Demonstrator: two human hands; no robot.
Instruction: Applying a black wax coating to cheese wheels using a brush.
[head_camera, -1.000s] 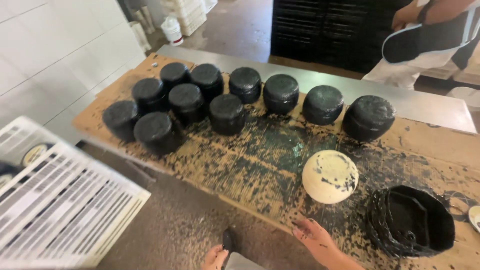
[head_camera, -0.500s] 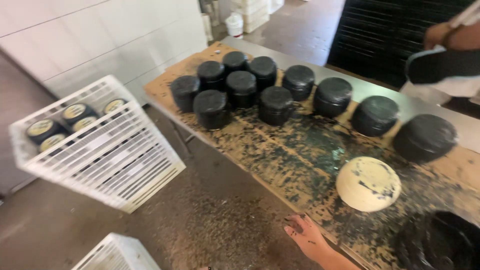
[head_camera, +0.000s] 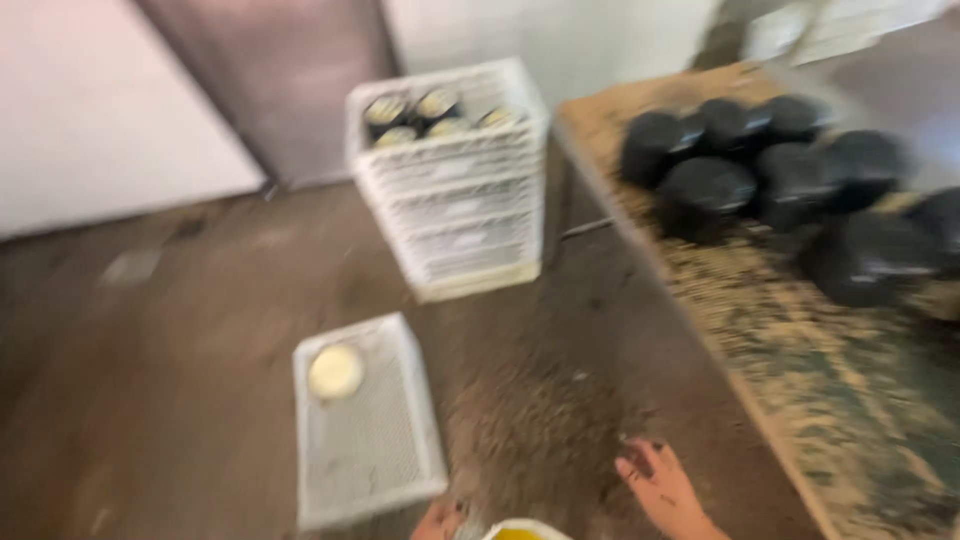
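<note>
- While the view has swung left off the table since a moment ago, it now takes in the floor (head_camera: 180, 330) and a low white crate (head_camera: 365, 425) lying flat on it, near and left of centre, with one pale round cheese (head_camera: 335, 371) in its far left corner.
- At the bottom edge, just right of that crate, only the fingertips of the left hand (head_camera: 440, 520) show; whether it grips anything cannot be told, though a pale yellow-rimmed round thing (head_camera: 520, 530) sits just beside it, mostly cut off.
- Farther back stands a stack of white crates (head_camera: 455, 185), the top one holding several dark-rimmed rounds.
- The right hand (head_camera: 662, 490) hangs open, fingers spread and empty, above the floor beside the table edge.
- On the right, the speckled wooden table (head_camera: 800, 350) carries the cluster of black rounds (head_camera: 780, 185), blurred; the pale round seen on it earlier is out of frame, so attention seems turned to the floor crate.
</note>
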